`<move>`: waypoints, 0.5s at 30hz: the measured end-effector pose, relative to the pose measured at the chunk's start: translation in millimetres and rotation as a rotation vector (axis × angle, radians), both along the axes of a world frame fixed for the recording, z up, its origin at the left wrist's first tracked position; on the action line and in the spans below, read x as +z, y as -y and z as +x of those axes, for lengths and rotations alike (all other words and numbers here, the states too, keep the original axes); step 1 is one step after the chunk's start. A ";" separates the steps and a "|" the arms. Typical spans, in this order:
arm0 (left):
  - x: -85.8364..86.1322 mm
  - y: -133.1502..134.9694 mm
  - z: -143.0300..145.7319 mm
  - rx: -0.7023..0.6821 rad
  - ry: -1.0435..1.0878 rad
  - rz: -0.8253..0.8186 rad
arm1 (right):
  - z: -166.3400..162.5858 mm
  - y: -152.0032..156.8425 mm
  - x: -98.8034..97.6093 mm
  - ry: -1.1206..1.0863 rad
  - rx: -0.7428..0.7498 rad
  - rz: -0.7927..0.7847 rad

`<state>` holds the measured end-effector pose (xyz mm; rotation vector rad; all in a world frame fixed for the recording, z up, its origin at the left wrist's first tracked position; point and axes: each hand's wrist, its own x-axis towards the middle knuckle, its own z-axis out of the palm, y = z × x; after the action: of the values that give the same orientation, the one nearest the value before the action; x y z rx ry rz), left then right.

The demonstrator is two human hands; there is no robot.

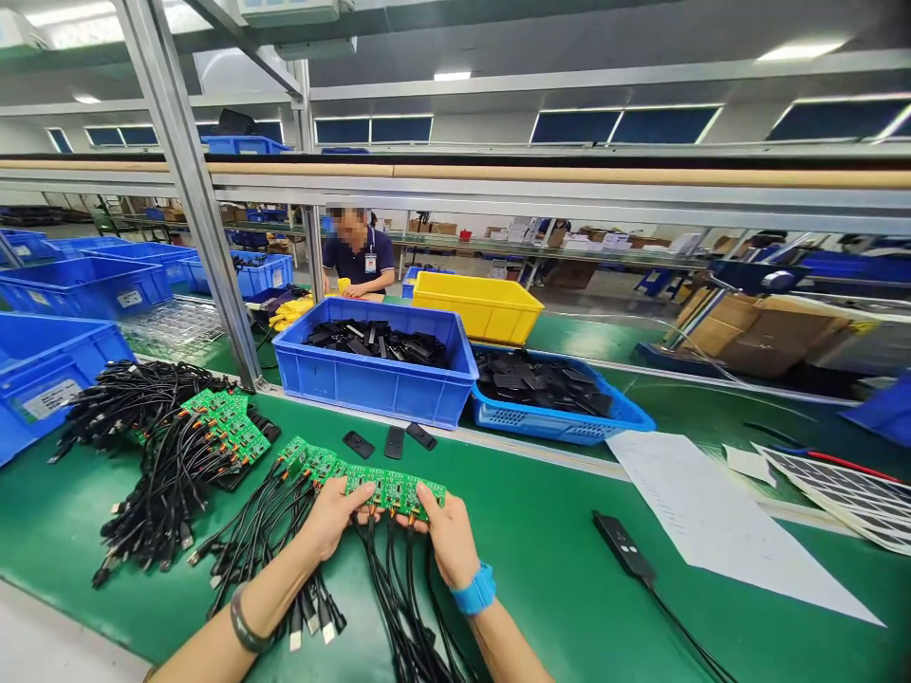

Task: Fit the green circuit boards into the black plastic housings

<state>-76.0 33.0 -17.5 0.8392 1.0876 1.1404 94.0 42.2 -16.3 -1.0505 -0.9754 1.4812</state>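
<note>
My left hand point(333, 520) and my right hand point(453, 536) pinch opposite ends of a strip of green circuit boards point(393, 489), thumbs on top and fingers underneath. Black cables point(407, 598) hang from its near edge toward me. Against its left end lie more green boards point(307, 459), whose USB cables point(246, 541) spread over the table. Further left is a heap of similar boards point(226, 423) with bundled black cables point(153, 474). Just beyond the held strip sit three small black plastic cases point(393, 442). The undersides of the boards are hidden.
A blue bin point(374, 379) of black parts stands behind, beside a light-blue basket point(562, 422) and a yellow bin point(476, 305). A black device with a cable point(622, 545) and paper sheets point(733, 522) lie right. A metal post point(192, 190) rises left; a co-worker point(360, 256) sits opposite.
</note>
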 end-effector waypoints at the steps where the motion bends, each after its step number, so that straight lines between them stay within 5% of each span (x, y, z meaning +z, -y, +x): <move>1: -0.9 0.3 -0.3 0.013 -0.005 -0.006 | -1.5 -0.1 -2.2 0.006 -0.012 0.004; 12: 2.3 6.6 4.3 0.087 -0.113 0.113 | -7.8 -4.2 -18.0 0.156 -0.152 0.097; 15: 4.5 5.8 4.4 0.088 -0.147 0.116 | -4.9 -6.0 -14.9 0.110 -0.079 0.079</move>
<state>-71.7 27.2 -13.0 0.9865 1.1976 1.2394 89.1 48.2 -31.2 -1.1101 -1.0495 1.3210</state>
